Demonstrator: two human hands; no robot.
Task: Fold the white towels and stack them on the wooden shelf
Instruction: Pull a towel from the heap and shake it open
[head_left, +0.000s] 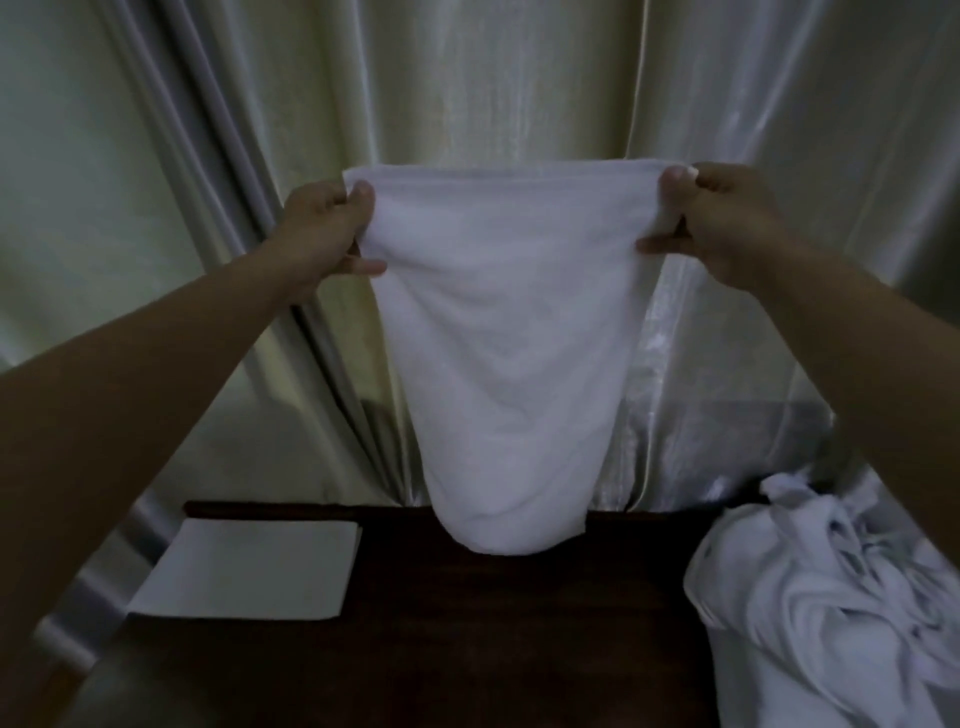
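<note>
Head view, looking forward and down over two bare forearms. Held up at centre: a white towel (498, 332), pinched by its two top corners and hanging in a tapering drape against pale, shiny curtains (467, 78). Left hand (324, 228) at the towel's upper left corner, thumb curled over the front of the hem, fingers tucked behind, one finger reaching out under the edge. Right hand (722, 223) at the upper right corner, thumb and fingertips clamped on the hem the same way. Top edge stretched nearly straight between the two grips. Bottom of the towel rounded and seemingly doubled, hanging just above or just touching the dark wooden shelf (441, 623) below; hard to tell which.

On the shelf's left part, one folded white towel (244, 569), flat and square-edged. At the right edge, a rumpled heap of unfolded white towels (831, 597), partly spilling out of view.

Judged step: mid-fold on the raised towel, with one towel apparently finished and several waiting. Next move, as a judgement: bringing the two held corners together, or lowering the cloth onto the bare dark wood to halve it, keeping edges aligned and both grips firm so the hem stays level. After that, placement squarely on the folded towel at left.
</note>
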